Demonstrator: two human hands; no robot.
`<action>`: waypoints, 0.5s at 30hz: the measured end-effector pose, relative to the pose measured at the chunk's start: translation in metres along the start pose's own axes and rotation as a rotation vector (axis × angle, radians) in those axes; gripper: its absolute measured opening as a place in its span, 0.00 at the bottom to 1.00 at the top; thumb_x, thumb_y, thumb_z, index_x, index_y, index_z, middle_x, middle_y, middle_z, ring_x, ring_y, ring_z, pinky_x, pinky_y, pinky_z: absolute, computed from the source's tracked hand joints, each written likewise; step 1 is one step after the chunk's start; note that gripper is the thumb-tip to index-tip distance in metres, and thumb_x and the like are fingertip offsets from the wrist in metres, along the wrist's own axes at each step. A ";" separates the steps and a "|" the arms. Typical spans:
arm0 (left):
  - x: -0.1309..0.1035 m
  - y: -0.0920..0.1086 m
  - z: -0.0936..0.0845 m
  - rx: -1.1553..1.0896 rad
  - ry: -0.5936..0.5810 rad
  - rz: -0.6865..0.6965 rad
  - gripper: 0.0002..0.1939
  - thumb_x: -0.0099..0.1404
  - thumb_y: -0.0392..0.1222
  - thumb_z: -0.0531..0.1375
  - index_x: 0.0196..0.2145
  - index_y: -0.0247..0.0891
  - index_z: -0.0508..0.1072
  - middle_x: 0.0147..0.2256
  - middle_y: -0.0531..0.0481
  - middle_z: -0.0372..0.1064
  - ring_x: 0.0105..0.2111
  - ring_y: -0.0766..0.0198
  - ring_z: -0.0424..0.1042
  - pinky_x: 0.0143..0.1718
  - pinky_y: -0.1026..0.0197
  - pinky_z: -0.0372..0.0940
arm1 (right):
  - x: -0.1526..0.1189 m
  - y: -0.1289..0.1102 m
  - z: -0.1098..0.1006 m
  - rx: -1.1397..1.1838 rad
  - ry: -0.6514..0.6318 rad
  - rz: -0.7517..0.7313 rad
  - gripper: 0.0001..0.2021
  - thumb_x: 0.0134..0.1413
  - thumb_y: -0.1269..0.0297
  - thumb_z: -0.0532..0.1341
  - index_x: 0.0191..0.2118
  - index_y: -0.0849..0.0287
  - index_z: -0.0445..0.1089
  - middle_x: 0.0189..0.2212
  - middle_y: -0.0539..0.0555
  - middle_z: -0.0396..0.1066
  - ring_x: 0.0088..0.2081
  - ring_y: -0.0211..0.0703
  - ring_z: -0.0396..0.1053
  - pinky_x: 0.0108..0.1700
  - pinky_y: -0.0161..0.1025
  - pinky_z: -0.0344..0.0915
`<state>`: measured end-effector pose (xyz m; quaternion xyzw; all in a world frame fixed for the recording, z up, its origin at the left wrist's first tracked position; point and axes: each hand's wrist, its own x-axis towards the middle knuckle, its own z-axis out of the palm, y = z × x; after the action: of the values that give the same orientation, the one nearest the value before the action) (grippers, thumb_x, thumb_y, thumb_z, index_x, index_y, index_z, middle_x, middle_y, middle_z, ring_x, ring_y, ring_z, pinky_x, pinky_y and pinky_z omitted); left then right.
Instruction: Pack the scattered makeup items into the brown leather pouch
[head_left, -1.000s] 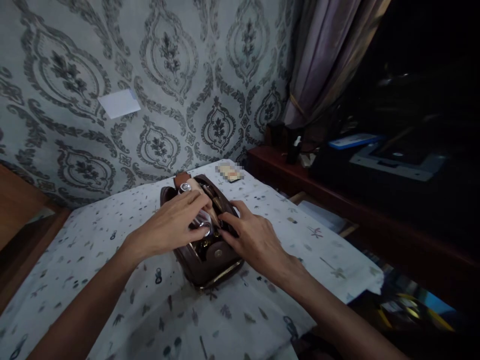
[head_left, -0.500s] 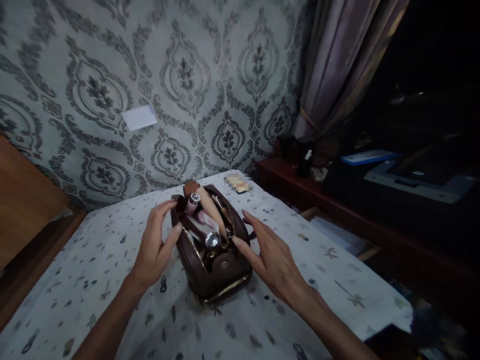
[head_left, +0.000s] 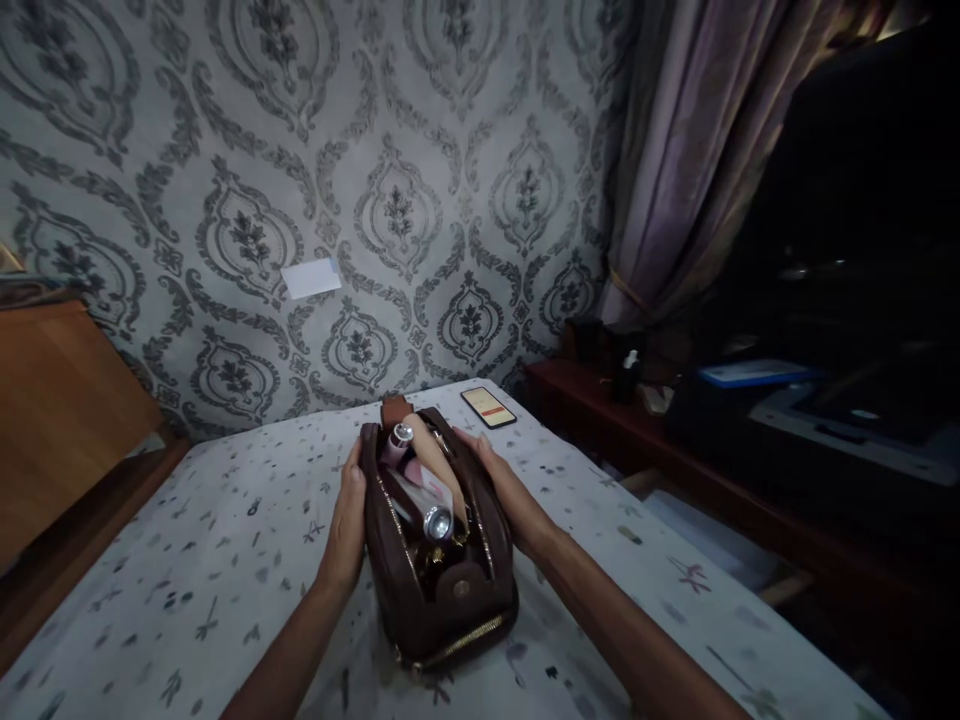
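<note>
A dark brown toiletry bag [head_left: 442, 625] with gold zips lies unzipped on the patterned sheet. Inside it I see a pink-and-silver tube [head_left: 401, 437], a second cylinder with a shiny round silver end [head_left: 437, 522], and a long beige item [head_left: 435, 455] whose kind I cannot make out. My left hand [head_left: 349, 510] presses its palm along the bag's left side, fingers at the upper rim. On the opposite side, my right hand [head_left: 514, 490] is wrapped against the wall, fingertips partly hidden behind it. Between them the two hands grip the bag.
A phone [head_left: 488, 407] with a lit screen lies at the sheet's far corner. Right of the patterned sheet [head_left: 255, 530] stand a dark red shelf [head_left: 570, 390] and an open drawer [head_left: 705, 535]. Wooden furniture [head_left: 67, 420] borders the left; a wall rises behind.
Both hands have closed in from beside the bag onto its two sides. The view has tilted up, so the bag appears lower. The beige item and the tubes remain inside.
</note>
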<state>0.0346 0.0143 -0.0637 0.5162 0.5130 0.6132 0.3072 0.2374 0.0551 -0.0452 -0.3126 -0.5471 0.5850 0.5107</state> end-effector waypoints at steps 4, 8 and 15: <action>0.000 -0.002 0.004 0.004 -0.004 -0.005 0.36 0.69 0.67 0.47 0.67 0.46 0.58 0.70 0.51 0.48 0.70 0.56 0.45 0.71 0.51 0.37 | 0.002 0.005 0.000 -0.056 0.007 -0.031 0.39 0.54 0.30 0.55 0.62 0.52 0.66 0.67 0.53 0.58 0.68 0.51 0.52 0.71 0.49 0.42; 0.001 -0.002 0.002 0.009 -0.002 0.010 0.35 0.69 0.65 0.48 0.67 0.45 0.58 0.70 0.50 0.49 0.70 0.56 0.45 0.71 0.51 0.37 | 0.005 0.006 -0.006 -0.155 -0.004 -0.053 0.38 0.55 0.32 0.55 0.62 0.54 0.65 0.66 0.56 0.59 0.67 0.52 0.54 0.71 0.50 0.44; 0.000 0.003 -0.007 -0.018 -0.026 0.042 0.30 0.71 0.61 0.49 0.65 0.45 0.61 0.68 0.49 0.55 0.68 0.58 0.52 0.70 0.53 0.44 | -0.015 -0.036 0.012 -0.938 -0.071 -0.450 0.24 0.56 0.51 0.63 0.54 0.59 0.70 0.65 0.64 0.58 0.67 0.59 0.51 0.67 0.60 0.47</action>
<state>0.0281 0.0116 -0.0608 0.5317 0.4926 0.6175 0.3056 0.2395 0.0323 -0.0112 -0.3624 -0.8210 0.1633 0.4099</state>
